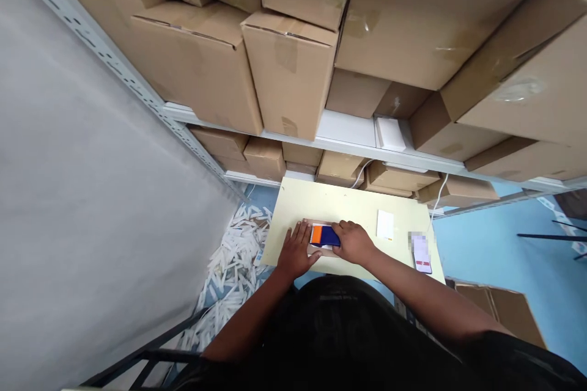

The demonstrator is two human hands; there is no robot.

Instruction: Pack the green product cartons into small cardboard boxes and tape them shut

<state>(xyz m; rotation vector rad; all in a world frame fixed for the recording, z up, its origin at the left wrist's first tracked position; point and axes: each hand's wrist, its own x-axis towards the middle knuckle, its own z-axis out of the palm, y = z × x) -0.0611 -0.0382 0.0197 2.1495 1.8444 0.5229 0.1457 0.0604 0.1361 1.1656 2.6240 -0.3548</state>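
Head view: blue-orange box [324, 235] on table [330, 204]; left hand [298, 250] flat, fingers spread, touching box's left edge; right hand [354, 242] grips its right end.

You have one table [321, 201], one orange-and-blue packet [324, 236], one white card [385, 224], one phone [422, 255], well over a dozen cardboard boxes [288, 73], and two hands, your left hand [297, 250] and right hand [353, 243].

A pale yellow table [321, 201] stands at the lower centre of the frame. On it lie a blue-and-orange packet [324, 236], a white card [385, 224] and, at the right edge, a phone [422, 259].
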